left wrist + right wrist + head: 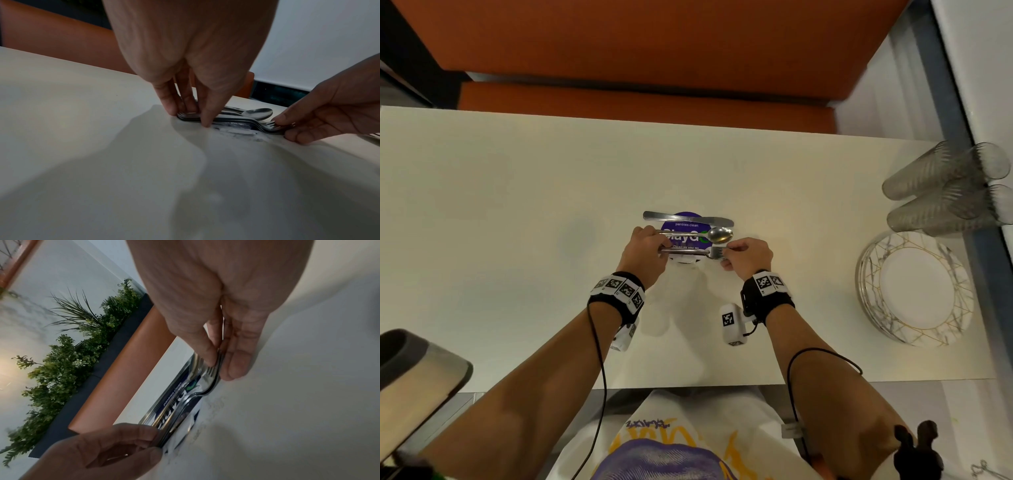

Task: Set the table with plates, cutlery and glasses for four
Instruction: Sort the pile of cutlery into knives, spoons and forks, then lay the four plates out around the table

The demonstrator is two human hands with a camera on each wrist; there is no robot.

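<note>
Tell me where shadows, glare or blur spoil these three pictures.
Head view: sharp in the middle, glasses smeared at the right edge, soft shadows below the hands. Left wrist view: dim, broad shadows cover the table; palm blurred. Right wrist view: glare on the forks, plants soft.

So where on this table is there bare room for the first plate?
Bare: the white tabletop left of the purple sticker, and the strip between it and the marble-patterned plate stack. Crowded: the right edge with clear ribbed glasses, and the centre cutlery.
</note>
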